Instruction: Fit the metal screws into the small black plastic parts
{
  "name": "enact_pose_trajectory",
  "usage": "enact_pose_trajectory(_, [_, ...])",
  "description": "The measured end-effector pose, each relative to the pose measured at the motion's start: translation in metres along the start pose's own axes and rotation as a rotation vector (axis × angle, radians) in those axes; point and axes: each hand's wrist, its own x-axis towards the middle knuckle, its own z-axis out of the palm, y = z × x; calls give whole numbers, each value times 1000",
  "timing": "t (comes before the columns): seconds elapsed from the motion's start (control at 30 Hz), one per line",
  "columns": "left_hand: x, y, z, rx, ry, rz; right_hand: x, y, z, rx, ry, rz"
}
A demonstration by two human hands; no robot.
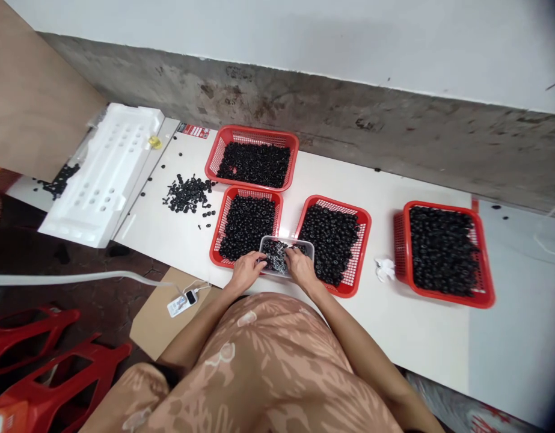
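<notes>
A clear plastic container sits in front of me, between and partly over two red baskets. Small black and silvery pieces lie inside it. My left hand is at the container's left side, fingers closed in a pinch; whatever is between them is too small to make out. Over the container's right part, my right hand dips its bent fingers among the small pieces, the fingertips partly hidden. Black ring-like parts fill the near-left red basket and the near-right red basket.
Behind stands a red basket of small black parts; far right is another red basket of rings. Loose black parts lie left, near white foam. Crumpled white paper and a power strip also show.
</notes>
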Motion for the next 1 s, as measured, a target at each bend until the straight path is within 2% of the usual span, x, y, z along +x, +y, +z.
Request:
enact_pose_trajectory(0.3, [-3, 3, 3, 34, 15, 2, 19, 0, 6, -30, -30, -65])
enact_pose_trajectory(0.4, [-1, 7, 2, -18, 41, 10, 13, 0, 3, 29, 45, -74])
enact_pose_trajectory(0.53, [11, 12, 10, -235, 42, -27, -4, -2, -1, 181, 234, -197])
enact_pose_trajectory(0.67, [24, 14, 25, -599, -111, -150, -19, -6, -7, 233, 328, -344])
enact_pose_trajectory(0.73, [28, 16, 29, -686, -120, -163, -23, -7, -10, 314, 352, -371])
enact_pose_trajectory(0.8, [27, 17, 29, -682, -82, -138, -26, -7, -13, 475, 373, -331])
enact_pose_trajectory(0.87, [24, 20, 25, -599, -30, -82, -27, -6, -15, 652, 334, -219])
enact_pose_trajectory(0.93, [20, 24, 20, -469, 24, -3, -25, -6, -14, 803, 197, -94])
enact_pose_trajectory(1.0, [15, 27, 16, -331, 70, 83, -21, -7, -11, 955, 41, -30])
